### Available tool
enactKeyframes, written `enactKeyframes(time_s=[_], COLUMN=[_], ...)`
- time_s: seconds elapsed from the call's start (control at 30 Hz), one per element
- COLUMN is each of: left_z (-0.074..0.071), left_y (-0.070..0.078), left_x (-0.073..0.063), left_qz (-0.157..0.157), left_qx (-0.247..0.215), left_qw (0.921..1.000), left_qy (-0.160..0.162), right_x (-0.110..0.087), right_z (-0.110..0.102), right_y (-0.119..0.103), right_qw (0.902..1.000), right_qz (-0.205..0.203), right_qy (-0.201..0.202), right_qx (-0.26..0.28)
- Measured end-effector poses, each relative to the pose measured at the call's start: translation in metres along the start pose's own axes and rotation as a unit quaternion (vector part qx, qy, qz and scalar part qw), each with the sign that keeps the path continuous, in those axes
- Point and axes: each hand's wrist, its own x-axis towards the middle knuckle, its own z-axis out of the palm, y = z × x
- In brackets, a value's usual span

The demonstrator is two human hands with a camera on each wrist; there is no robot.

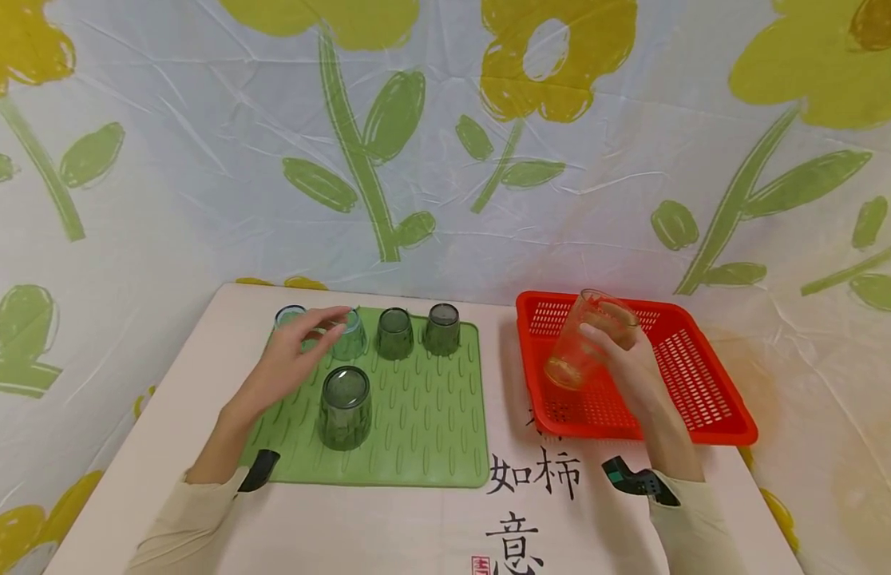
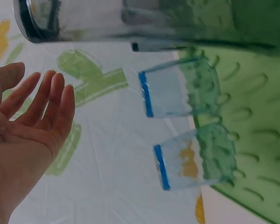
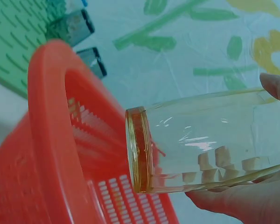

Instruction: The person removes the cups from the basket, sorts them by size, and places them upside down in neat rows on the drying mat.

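Observation:
My right hand (image 1: 635, 369) grips a tall, clear, yellow-tinted drinking glass (image 1: 573, 355). It is tilted, its thick base pointing down and to the left, over the red plastic basket (image 1: 743, 427). In the right wrist view the thumb and fingers wrap the far end of the glass (image 3: 200, 140). My left hand (image 1: 287, 363) hovers empty above the left of the green drying mat (image 1: 438, 431), fingers loosely extended. Closest to it are two small blue glasses, one (image 1: 350, 342) beside its fingertips and the other (image 1: 291, 312) partly hidden behind it.
Two small dark grey glasses (image 1: 395, 334) (image 1: 442, 330) stand upside down along the mat's back edge. A larger grey glass (image 1: 345, 409) is upside down nearer the front. A flowered cloth (image 1: 445, 231) hangs behind the table, which bears black written characters (image 1: 517, 535) between mat and basket.

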Motion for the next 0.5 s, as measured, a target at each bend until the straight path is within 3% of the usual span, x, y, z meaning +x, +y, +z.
enactKeyframes(time_s=[0.27, 0.5], left_z=[0.019, 0.037], left_y=[0.021, 0.039], left_x=[0.012, 0.02], left_qz=[0.004, 0.033], left_qx=[-0.018, -0.031], left_qw=[0.9995, 0.998], left_qy=[-0.027, -0.045], right_x=[-0.002, -0.004], right_z=[0.022, 0.04], right_y=[-0.006, -0.01], right_qw=[0.9998, 0.9993], right_qz=[0.008, 0.003], right_qy=[-0.017, -0.036], right_qx=[-0.011, -0.015])
